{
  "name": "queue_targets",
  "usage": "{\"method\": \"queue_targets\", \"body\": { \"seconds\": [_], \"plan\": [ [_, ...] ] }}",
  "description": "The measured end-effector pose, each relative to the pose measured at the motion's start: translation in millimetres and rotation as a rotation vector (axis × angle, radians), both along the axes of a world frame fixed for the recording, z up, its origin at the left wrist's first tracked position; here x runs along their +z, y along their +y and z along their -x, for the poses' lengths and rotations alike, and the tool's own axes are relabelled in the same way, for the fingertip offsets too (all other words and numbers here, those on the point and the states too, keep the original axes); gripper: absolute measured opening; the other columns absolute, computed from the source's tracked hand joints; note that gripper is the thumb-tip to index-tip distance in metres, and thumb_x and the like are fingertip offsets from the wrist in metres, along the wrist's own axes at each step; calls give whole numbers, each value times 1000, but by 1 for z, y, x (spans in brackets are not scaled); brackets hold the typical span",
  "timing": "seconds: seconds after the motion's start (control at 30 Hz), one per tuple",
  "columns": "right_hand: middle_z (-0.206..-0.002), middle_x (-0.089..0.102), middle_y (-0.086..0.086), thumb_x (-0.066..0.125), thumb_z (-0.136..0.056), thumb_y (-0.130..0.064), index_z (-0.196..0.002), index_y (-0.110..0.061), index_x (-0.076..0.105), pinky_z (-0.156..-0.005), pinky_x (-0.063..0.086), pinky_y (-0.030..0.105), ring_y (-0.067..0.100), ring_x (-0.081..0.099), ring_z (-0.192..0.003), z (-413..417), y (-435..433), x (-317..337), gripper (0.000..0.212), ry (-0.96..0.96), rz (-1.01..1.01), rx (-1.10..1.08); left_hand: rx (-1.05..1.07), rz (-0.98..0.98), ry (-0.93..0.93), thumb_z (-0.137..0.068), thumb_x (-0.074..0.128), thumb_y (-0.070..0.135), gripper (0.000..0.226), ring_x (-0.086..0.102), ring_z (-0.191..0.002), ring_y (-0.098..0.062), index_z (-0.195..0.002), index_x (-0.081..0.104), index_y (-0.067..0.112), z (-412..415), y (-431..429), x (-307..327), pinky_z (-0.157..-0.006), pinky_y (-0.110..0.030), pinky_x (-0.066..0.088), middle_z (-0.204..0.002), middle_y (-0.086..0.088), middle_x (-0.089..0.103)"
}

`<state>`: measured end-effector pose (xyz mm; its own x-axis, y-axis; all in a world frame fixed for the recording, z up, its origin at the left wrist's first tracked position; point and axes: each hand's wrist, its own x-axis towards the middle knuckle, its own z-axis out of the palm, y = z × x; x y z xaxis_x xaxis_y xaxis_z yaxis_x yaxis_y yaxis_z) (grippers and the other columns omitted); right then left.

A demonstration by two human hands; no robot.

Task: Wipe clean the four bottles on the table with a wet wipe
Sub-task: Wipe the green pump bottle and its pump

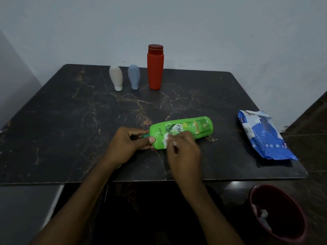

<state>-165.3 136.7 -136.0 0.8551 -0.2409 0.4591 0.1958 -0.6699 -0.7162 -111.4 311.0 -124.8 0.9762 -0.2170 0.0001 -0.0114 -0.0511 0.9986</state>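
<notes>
A green bottle (pixel 192 127) lies on its side near the front of the dark marble table (pixel 88 121), cap end pointing left. My left hand (pixel 127 144) grips its cap end. My right hand (pixel 182 151) holds a white wet wipe (pixel 166 138) pressed against the bottle's body. At the back stand a tall red bottle (pixel 155 68), a small blue bottle (pixel 134 76) and a small cream bottle (pixel 116 77), the two small ones resting on their caps.
A blue pack of wet wipes (pixel 265 137) lies open at the table's right edge. Below the front right corner stands a dark red bin (pixel 256 209) with used white wipes inside. A pale wall runs behind the table.
</notes>
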Motion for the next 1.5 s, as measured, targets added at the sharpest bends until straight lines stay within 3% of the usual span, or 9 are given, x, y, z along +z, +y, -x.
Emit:
{"method": "queue_targets", "body": {
  "seconds": [0.1, 0.23, 0.4, 0.5, 0.63, 0.83, 0.97, 1.1, 1.5],
  "plan": [
    [-100, 59, -6, 65, -95, -19, -108, -16, 74, -71, 52, 22, 6, 58, -79, 3, 4, -4, 16, -21, 48, 62, 9, -2, -8, -85, 77, 3, 31, 78, -89, -29, -115, 74, -2, 1, -1, 1, -78, -24, 62, -98, -13, 80],
    [-100, 59, -7, 65, -95, -21, -107, -19, 73, -65, 45, 6, 1, 58, -78, -10, -41, 2, 14, 59, 5, -40, -9, 12, 2, -86, 75, -1, 32, 78, -90, -28, -118, 72, -3, 2, 0, 2, -78, -23, 61, -100, -14, 79],
    [-95, 64, 5, 63, -95, -21, -100, -11, 69, -72, 57, 29, 9, 61, -78, -30, -109, 4, 13, 98, -64, -267, -17, 7, 4, -86, 75, 1, 33, 78, -91, -30, -119, 72, -2, 0, 0, 0, -80, -25, 62, -102, -13, 79],
    [-98, 64, 5, 63, -95, -19, -104, -9, 69, -65, 50, 13, 1, 57, -76, -27, -101, 7, 15, 105, -61, -274, -21, 0, 0, -86, 75, 2, 33, 78, -92, -30, -119, 73, 0, 0, 1, -1, -82, -27, 63, -102, -12, 79],
    [-103, 59, -3, 62, -96, -18, -108, -14, 71, -63, 47, 9, -4, 55, -77, -15, -46, 9, 16, 108, -87, -148, -16, -9, -14, -86, 76, 2, 31, 78, -91, -30, -117, 74, 2, 1, 1, -1, -82, -27, 63, -100, -12, 80],
    [-98, 56, -3, 53, -97, -23, -106, -13, 73, -69, 55, 37, 14, 58, -81, -6, 14, 7, 23, -13, 121, 166, -27, -27, -42, -86, 77, 2, 33, 76, -100, -28, -119, 73, 0, 0, 4, -3, -86, -31, 62, -108, -11, 79],
    [-95, 53, -3, 35, -95, -37, -106, -18, 74, -65, 50, 38, 18, 55, -83, -27, 10, 21, 44, -16, 230, 191, -68, -17, -63, -87, 75, 0, 32, 76, -100, -27, -119, 74, 1, 1, 5, -1, -88, -31, 61, -110, -11, 78],
    [-99, 55, -2, 60, -93, -16, -109, -18, 72, -65, 53, 36, 20, 56, -86, -9, 13, 10, 20, -12, 292, 155, -50, -22, -61, -88, 74, -2, 31, 77, -96, -23, -119, 73, 0, 2, 4, -2, -83, -25, 61, -107, -10, 79],
    [-103, 55, -1, 73, -79, -17, -108, -25, 71, -74, 43, 37, 21, 53, -90, -26, 18, 20, 30, 25, 517, 121, -62, -169, -104, -90, 76, 6, 25, 76, -100, -23, -114, 77, 12, 0, 10, -3, -95, -39, 59, -106, -3, 80]
  ]
}}
